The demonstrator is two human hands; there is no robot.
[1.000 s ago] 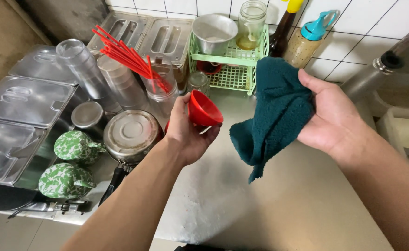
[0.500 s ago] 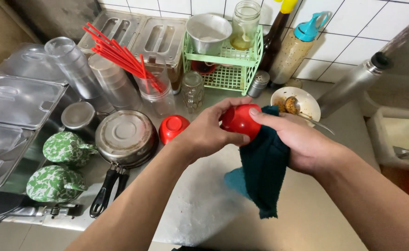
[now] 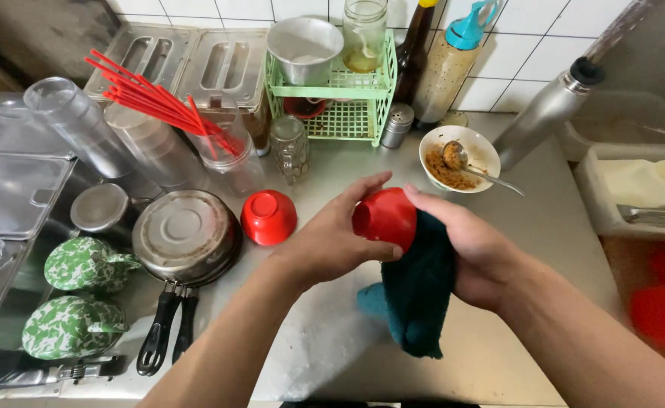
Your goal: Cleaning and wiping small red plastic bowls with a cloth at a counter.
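Holding a red bowl and a dark cloth over a steel counter

Starting at the far left, two green-and-white patterned lids lie beside steel trays. Next come stacked pans with black handles, and behind them clear tumblers and a cup of red chopsticks. A second red bowl sits upside down on the counter, just beside the pans.

At centre, the person's left hand curls its fingers around a small red bowl, gripping it above the counter. The right hand touches the bowl's other side, fingers closed around a dark teal cloth that hangs down from the palm and is pressed against the bowl.

Behind the hands, a green plastic rack holds a metal bowl and a glass jar. To the right stand sauce bottles, a small shaker, and a white bowl of brown food with a spoon. Farther right, a steel flask leans near a white tub.
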